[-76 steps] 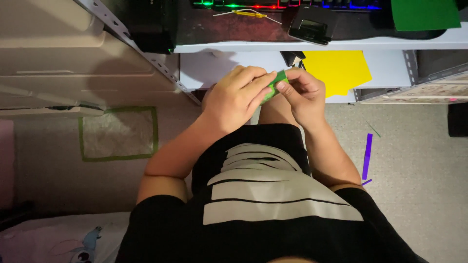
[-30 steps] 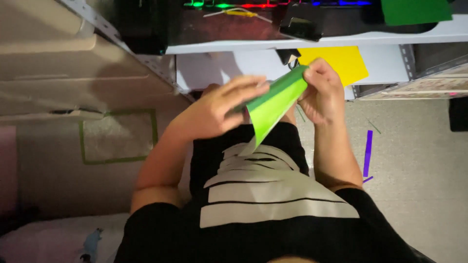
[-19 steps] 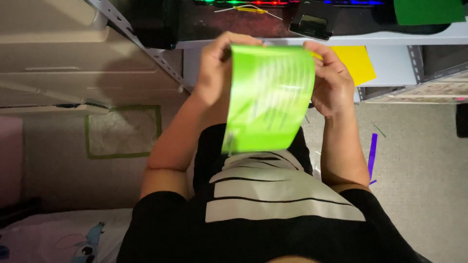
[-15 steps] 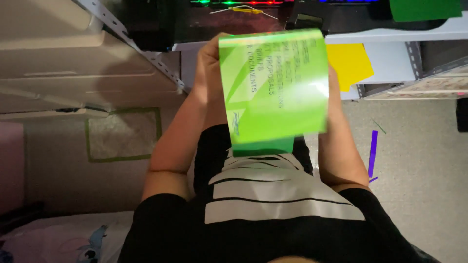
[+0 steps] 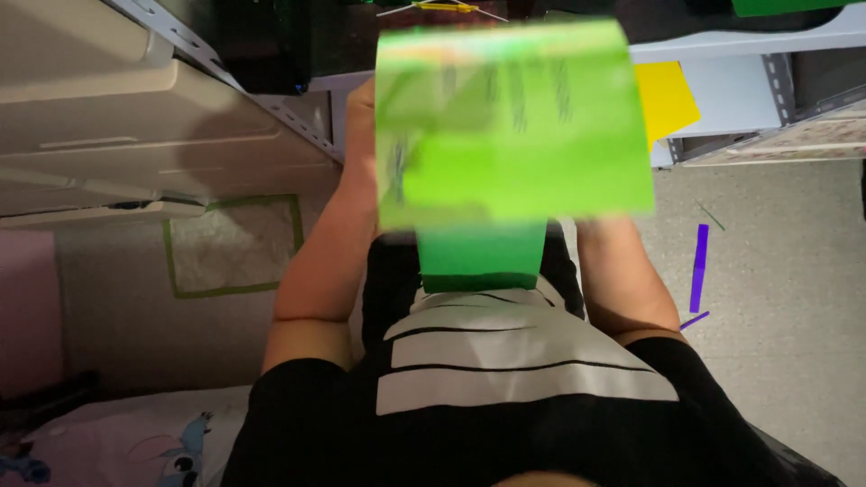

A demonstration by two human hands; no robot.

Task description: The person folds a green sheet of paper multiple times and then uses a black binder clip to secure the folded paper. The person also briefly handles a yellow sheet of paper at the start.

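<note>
Both hands are hidden behind the bright green sheet of paper (image 5: 514, 126) that fills the upper middle of the frame, so the fingers cannot be seen and it cannot be told whether they pinch, clench or lie loose. Only the back edge of the left hand (image 5: 363, 113) shows at the sheet's left border, touching it; the right hand is wholly covered, with just its forearm (image 5: 622, 280) coming out below the sheet's lower right corner. The left forearm (image 5: 329, 252) runs down from the sheet's left edge towards the lower middle of the frame.

The paper is blurred. It looks like a wide rectangle with dark smeared marks across its upper part and a darker green flap (image 5: 483, 257) hanging from its lower edge, in front of the person's black shirt with white stripes (image 5: 523, 361).

Behind the sheet's upper right corner lies a flat yellow paper square (image 5: 666, 99), on a pale grey metal shelf (image 5: 749, 99). In the top right corner of the frame a strip of dark green sheet (image 5: 794, 5) rests on the shelf above. In the upper left stands a beige plastic drawer unit (image 5: 135, 135), beside a perforated grey metal upright (image 5: 262, 95). Below it, at middle left, a green tape rectangle (image 5: 232, 245) outlines a patch of the grey floor. At middle right a narrow purple tape strip (image 5: 698, 266) lies on the floor. A pink printed cloth (image 5: 117, 442) fills the lower left corner.
</note>
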